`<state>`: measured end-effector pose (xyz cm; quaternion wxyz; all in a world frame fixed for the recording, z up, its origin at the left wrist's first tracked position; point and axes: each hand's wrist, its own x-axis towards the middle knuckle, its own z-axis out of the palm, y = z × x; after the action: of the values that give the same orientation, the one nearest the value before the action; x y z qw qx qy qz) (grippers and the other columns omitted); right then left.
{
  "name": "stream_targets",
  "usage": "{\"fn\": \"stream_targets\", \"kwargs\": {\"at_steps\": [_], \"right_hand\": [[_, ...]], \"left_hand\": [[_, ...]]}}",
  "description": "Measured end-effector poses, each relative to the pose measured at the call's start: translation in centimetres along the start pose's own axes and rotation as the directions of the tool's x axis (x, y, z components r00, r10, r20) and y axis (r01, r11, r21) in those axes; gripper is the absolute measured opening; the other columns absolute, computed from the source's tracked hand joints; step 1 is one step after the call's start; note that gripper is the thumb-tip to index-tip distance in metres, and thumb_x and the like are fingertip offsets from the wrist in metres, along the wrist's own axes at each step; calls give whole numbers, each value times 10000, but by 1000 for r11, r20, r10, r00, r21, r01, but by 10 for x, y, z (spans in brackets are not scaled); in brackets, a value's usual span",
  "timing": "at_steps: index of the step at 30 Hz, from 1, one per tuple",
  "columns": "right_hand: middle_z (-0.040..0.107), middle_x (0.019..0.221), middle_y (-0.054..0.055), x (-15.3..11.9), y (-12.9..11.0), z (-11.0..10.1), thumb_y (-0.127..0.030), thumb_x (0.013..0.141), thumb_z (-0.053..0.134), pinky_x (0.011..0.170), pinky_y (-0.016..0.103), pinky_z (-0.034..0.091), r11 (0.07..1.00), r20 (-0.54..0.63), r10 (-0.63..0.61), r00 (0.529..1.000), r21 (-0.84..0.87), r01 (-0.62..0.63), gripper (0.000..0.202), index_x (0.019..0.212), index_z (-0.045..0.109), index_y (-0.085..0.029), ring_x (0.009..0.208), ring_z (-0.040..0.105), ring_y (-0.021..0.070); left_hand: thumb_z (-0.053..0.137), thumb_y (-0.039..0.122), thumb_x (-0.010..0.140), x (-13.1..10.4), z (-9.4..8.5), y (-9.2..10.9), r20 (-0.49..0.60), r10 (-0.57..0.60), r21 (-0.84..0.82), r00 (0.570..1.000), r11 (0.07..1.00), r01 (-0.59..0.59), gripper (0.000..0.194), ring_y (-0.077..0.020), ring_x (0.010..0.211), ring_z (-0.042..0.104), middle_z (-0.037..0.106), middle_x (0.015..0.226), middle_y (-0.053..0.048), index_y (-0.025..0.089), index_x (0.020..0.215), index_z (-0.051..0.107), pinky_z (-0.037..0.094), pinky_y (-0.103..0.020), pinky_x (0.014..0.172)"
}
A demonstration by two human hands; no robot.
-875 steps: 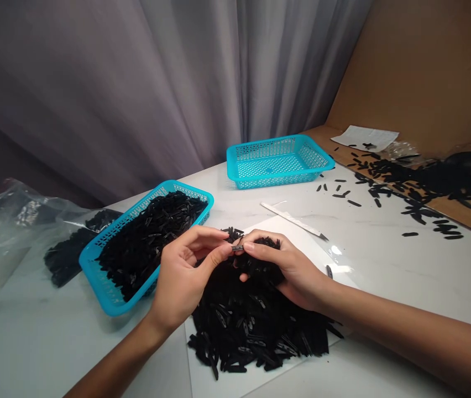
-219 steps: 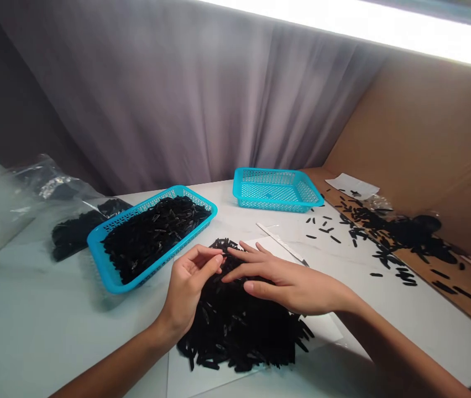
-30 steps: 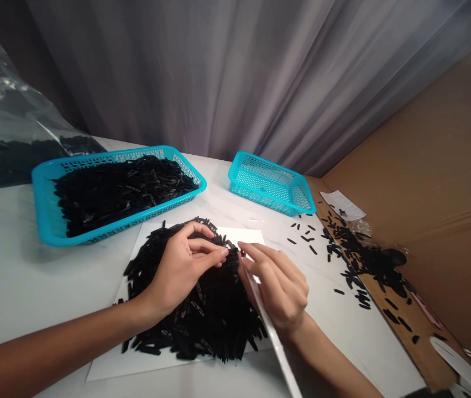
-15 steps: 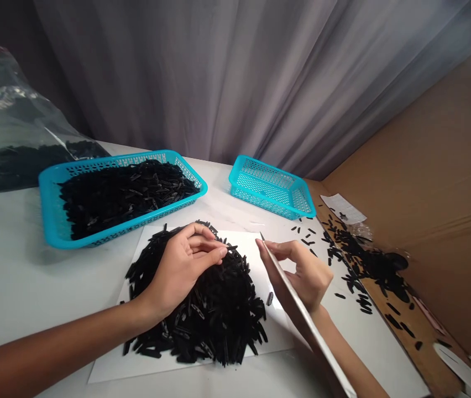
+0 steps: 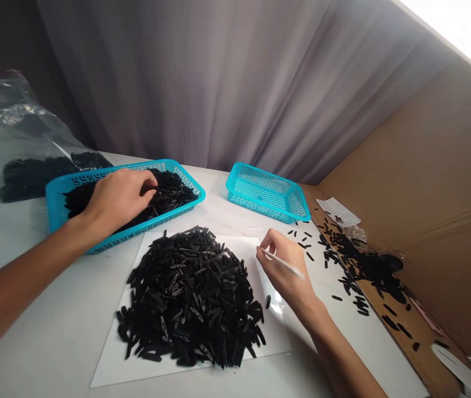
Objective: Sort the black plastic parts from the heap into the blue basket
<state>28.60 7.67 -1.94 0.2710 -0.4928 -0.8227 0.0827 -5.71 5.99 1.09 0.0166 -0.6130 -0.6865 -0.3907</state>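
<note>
My left hand [image 5: 123,190] is over the left turquoise basket [image 5: 125,235], which holds a heap of small, narrow black pieces [image 5: 177,190]. Its thumb and index finger are curled with a gap between them, and no piece shows there. The other fingertips are partly hidden. My right hand [image 5: 287,265] is closed around a slim white stick-like tool [image 5: 281,261], to the right of a big pile of the same black pieces [image 5: 198,298]. That pile lies on a white sheet [image 5: 111,359]. One loose piece [image 5: 268,302] rests near my right wrist.
A second turquoise basket [image 5: 260,207] stands at the back, showing its perforated floor. A clear plastic bag [image 5: 45,132] with black contents is at left. More black pieces [image 5: 378,268] are scattered along the cardboard [image 5: 434,182] at right, near a paper slip [image 5: 338,211].
My left hand has moved from above the pile, with a black piece in its fingers, up and left to the full basket. My right hand has tilted the tool, which now looks shorter.
</note>
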Motion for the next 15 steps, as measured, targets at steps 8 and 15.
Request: {"fn": "stream_targets", "kwargs": {"at_steps": [8,15], "right_hand": [[711,706,43,4,17,-1,-243,820,666,569,299,386,988,100,62,993,-150,-47,135,693,670,-200,628,634,208],[660,650,50,5,18,-1,-344,809,750,496,291,264,914,160,75,984,-406,-4,324,572,580,-205,619,595,217]], "left_hand": [[772,583,730,-58,26,69,544,387,-423,745,893,-155,653,-310,1276,555,621,1377,-68,295,1301,638,381,-445,1126],[828,662,561,-95,51,72,588,526,-437,615,846,-305,1012,-437,1393,410,511,1484,-138,310,1449,497,150,-657,1186]]}}
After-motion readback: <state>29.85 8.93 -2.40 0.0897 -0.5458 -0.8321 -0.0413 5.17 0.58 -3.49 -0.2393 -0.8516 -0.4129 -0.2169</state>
